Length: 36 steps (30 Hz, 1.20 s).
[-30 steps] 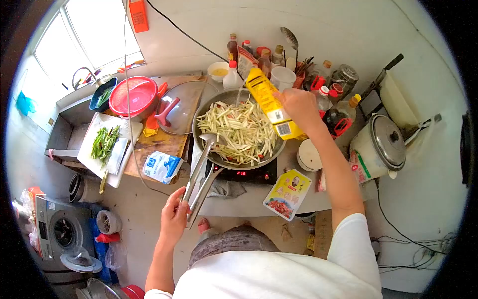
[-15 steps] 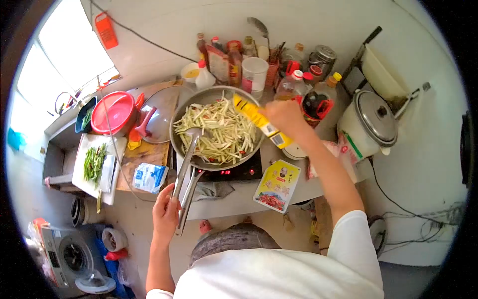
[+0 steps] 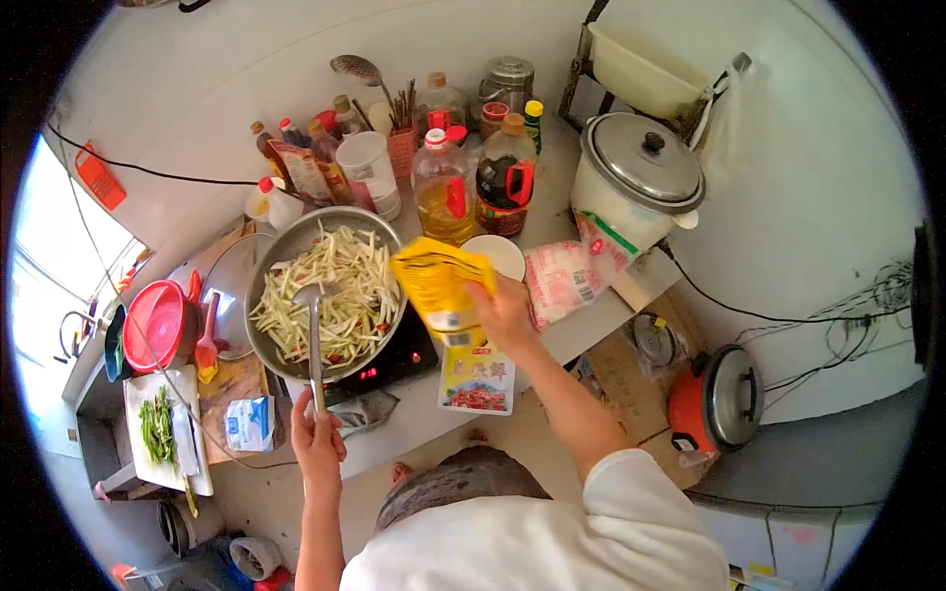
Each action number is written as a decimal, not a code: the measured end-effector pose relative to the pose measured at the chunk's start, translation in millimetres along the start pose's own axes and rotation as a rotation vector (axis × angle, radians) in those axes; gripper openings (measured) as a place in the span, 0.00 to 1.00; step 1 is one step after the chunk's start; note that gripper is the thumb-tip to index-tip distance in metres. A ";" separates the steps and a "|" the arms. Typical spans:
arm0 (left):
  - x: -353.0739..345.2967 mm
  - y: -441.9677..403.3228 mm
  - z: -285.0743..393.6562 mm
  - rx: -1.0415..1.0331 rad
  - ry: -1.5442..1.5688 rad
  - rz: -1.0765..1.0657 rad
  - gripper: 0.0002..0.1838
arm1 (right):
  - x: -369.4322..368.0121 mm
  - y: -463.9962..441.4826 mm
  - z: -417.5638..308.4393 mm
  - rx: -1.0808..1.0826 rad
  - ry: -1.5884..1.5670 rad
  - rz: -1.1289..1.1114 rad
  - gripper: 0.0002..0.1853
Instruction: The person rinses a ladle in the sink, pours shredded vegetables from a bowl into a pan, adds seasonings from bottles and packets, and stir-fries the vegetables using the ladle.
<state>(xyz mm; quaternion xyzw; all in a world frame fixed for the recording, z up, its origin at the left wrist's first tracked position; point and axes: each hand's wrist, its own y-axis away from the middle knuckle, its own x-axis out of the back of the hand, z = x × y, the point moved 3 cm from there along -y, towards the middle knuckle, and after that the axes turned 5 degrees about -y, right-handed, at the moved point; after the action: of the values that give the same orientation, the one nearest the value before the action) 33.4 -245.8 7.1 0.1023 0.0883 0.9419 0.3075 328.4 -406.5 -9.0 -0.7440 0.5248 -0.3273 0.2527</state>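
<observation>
My left hand (image 3: 316,448) is closed round the handle of a metal spatula (image 3: 314,345), whose head rests in the food. Pale vegetable strips (image 3: 340,286) with red bits fill the frying pan (image 3: 258,340), which stands on a black induction cooker (image 3: 404,357) with red lights. My right hand (image 3: 503,310) grips a yellow packet (image 3: 439,286) just right of the pan, above the counter. Under the packet lies a yellow and white pouch (image 3: 477,382) with a food picture. A white bowl (image 3: 501,254) is partly hidden behind the packet.
Oil and sauce bottles (image 3: 443,202) line the wall behind. A lidded pot (image 3: 641,167) and a pink bag (image 3: 564,281) are at right. On the left are a red basin (image 3: 158,325), a glass lid (image 3: 227,291), a cutting board (image 3: 202,473) with greens, and a knife (image 3: 184,440).
The view has swung to the right. My right hand has drawn the yellow packet back from over the pan to its right side. The spatula stays in my left hand.
</observation>
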 end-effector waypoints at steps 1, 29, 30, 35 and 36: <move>-6.1 2.0 -0.7 0.027 -0.010 -0.034 0.23 | 22.0 8.3 1.4 -0.020 0.009 0.040 0.10; -55.0 8.8 -10.5 0.492 0.432 -0.274 0.22 | 173.6 123.8 67.7 -0.701 0.423 0.412 0.11; -61.6 9.2 -10.7 0.498 0.441 -0.288 0.22 | 141.0 101.0 39.2 -0.763 0.284 0.148 0.10; -85.6 7.3 -8.9 0.430 0.446 -0.517 0.22 | -34.0 71.8 -68.5 -0.931 -0.541 -0.795 0.26; -85.8 7.2 -12.6 0.354 0.363 -0.584 0.23 | -47.4 63.8 -94.3 -0.983 -0.526 -0.985 0.30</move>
<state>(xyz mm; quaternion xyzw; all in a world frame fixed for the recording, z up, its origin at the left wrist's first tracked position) 94.0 -304.2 -15.2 -0.0439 0.3279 0.7877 0.5197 207.1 -385.1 -3.4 -0.9743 0.1384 0.0585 -0.1680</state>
